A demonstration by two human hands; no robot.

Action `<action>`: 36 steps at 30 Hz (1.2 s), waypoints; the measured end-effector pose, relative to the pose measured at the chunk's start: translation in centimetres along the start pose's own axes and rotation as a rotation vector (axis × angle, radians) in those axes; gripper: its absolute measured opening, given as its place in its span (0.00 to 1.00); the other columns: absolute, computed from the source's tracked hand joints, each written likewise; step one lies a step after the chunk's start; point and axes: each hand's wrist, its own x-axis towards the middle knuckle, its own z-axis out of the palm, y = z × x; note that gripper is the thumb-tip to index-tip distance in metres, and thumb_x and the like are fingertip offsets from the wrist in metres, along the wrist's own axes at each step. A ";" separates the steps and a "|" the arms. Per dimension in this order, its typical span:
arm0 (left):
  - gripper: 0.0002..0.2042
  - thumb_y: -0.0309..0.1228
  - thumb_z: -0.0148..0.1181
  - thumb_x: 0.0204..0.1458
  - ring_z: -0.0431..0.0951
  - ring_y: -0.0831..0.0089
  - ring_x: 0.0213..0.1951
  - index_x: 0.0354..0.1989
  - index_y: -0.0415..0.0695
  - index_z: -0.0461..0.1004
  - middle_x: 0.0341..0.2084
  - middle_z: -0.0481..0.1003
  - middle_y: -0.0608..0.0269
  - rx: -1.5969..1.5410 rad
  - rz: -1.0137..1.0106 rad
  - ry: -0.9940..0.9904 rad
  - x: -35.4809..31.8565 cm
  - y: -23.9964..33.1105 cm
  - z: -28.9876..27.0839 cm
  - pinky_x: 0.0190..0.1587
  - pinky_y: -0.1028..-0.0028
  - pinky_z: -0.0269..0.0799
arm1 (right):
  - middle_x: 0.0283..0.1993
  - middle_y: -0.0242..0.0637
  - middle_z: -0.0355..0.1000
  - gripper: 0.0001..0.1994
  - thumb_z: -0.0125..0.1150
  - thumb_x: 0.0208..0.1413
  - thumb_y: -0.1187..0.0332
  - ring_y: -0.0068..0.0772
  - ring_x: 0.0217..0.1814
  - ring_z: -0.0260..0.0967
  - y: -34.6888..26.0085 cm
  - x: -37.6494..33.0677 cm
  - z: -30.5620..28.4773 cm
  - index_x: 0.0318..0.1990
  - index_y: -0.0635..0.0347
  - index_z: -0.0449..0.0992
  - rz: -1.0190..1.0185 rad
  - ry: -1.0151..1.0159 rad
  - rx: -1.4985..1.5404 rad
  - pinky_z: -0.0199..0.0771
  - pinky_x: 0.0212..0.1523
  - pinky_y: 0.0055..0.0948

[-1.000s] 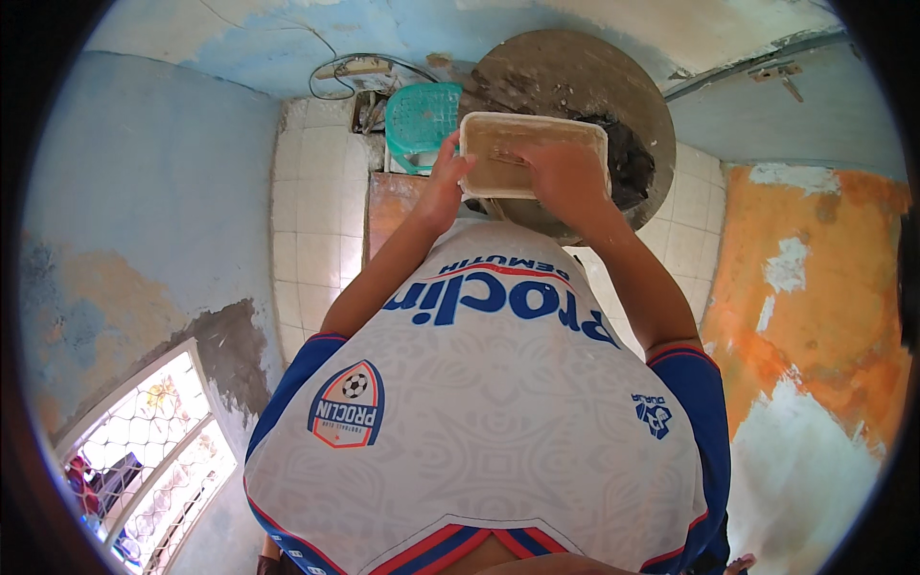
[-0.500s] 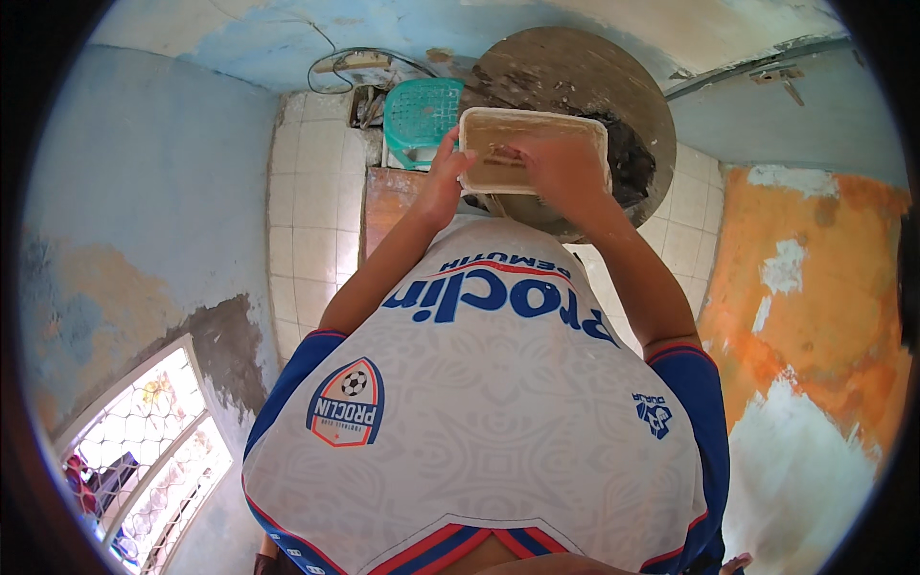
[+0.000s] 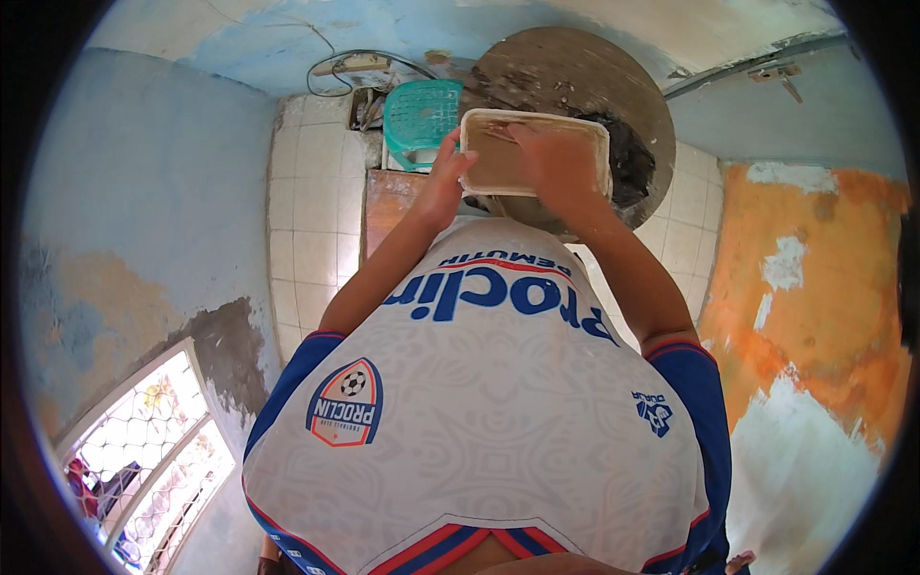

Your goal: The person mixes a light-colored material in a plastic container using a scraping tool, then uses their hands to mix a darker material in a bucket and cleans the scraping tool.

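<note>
Two hands hold a flat tray
Left hand [image 3: 447, 177] fingers grip the beige tray [image 3: 498, 163] edge; right hand [image 3: 556, 158] lies on it, fingers together

Right hand [image 3: 556, 163] fingertips and tray [image 3: 498, 168] contents hidden; basin [image 3: 575, 86] partly behind tray.

Daylight is coming through a barred window [image 3: 144, 460] at lower left, beneath a peeling blue wall [image 3: 144, 192]. White tiles [image 3: 311, 230] are covering the floor, where a green plastic stool [image 3: 422, 120] is standing near a wooden board [image 3: 388, 206]. An orange wall [image 3: 815, 307] is flaking at right.
</note>
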 end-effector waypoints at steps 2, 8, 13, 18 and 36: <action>0.34 0.39 0.55 0.58 0.68 0.65 0.63 0.73 0.50 0.54 0.61 0.68 0.58 -0.006 0.009 -0.013 0.1 -0.2 -0.2 0.64 0.62 0.65 | 0.40 0.44 0.81 0.14 0.54 0.60 0.67 0.49 0.42 0.80 0.7 -0.3 0.2 0.51 0.53 0.81 -0.017 0.026 0.019 0.78 0.43 0.45; 0.34 0.39 0.55 0.58 0.68 0.64 0.63 0.74 0.50 0.54 0.62 0.68 0.57 0.003 0.011 0.007 0.4 -0.5 -0.4 0.63 0.60 0.66 | 0.39 0.43 0.82 0.16 0.55 0.59 0.67 0.47 0.41 0.81 1.6 -1.2 0.6 0.52 0.45 0.83 -0.122 0.036 -0.004 0.79 0.43 0.44; 0.35 0.38 0.55 0.58 0.68 0.64 0.64 0.75 0.50 0.53 0.62 0.68 0.58 0.001 0.014 -0.009 0.7 -0.9 -0.7 0.64 0.61 0.65 | 0.41 0.40 0.82 0.15 0.57 0.58 0.67 0.48 0.41 0.80 1.7 -0.6 -1.3 0.51 0.42 0.84 0.003 0.004 -0.137 0.79 0.43 0.45; 0.35 0.46 0.56 0.61 0.64 0.67 0.69 0.74 0.47 0.55 0.67 0.65 0.60 -0.008 0.024 -0.060 0.6 0.1 0.3 0.70 0.62 0.58 | 0.42 0.39 0.82 0.14 0.58 0.59 0.66 0.47 0.41 0.80 3.3 -2.0 -0.5 0.50 0.44 0.84 -0.043 -0.032 -0.075 0.78 0.41 0.42; 0.34 0.38 0.55 0.57 0.67 0.66 0.64 0.74 0.50 0.54 0.61 0.68 0.58 0.018 -0.004 -0.029 0.7 -0.6 -0.1 0.65 0.60 0.64 | 0.37 0.38 0.81 0.15 0.57 0.57 0.70 0.47 0.40 0.80 3.5 -2.7 -1.7 0.47 0.41 0.86 -0.037 0.059 -0.022 0.79 0.40 0.43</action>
